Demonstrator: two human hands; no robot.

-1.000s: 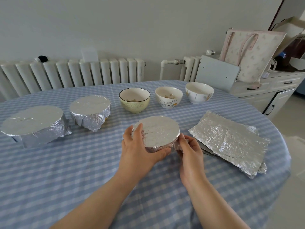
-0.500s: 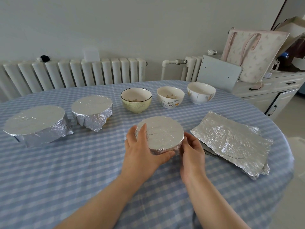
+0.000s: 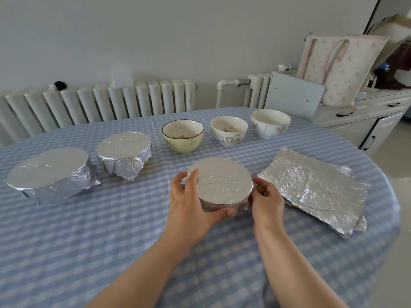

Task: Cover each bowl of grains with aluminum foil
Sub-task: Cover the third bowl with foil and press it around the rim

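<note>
A foil-covered bowl [image 3: 222, 183] sits on the checked tablecloth in front of me. My left hand [image 3: 191, 207] wraps around its left and near side, thumb under the front rim, fingers curled on the foil. My right hand [image 3: 265, 201] presses its curled fingers against the bowl's right side. Two more foil-wrapped bowls stand at the left, a large one [image 3: 49, 170] and a smaller one [image 3: 124, 152]. Three uncovered bowls line the back: a yellow-green one [image 3: 182, 136], a white cartoon one [image 3: 229, 131] and a white one [image 3: 270, 123]. Loose foil sheets [image 3: 315, 187] lie stacked at the right.
The round table [image 3: 89, 241] has a blue checked cloth; its edge curves away at the right. A radiator [image 3: 100, 103] runs along the wall behind. A white cabinet [image 3: 364, 116] with a tote bag [image 3: 338, 67] stands at the back right.
Both hands stay on the foil-covered bowl. The left hand's fingers have shifted slightly around the rim; the bowl itself stays in place.
</note>
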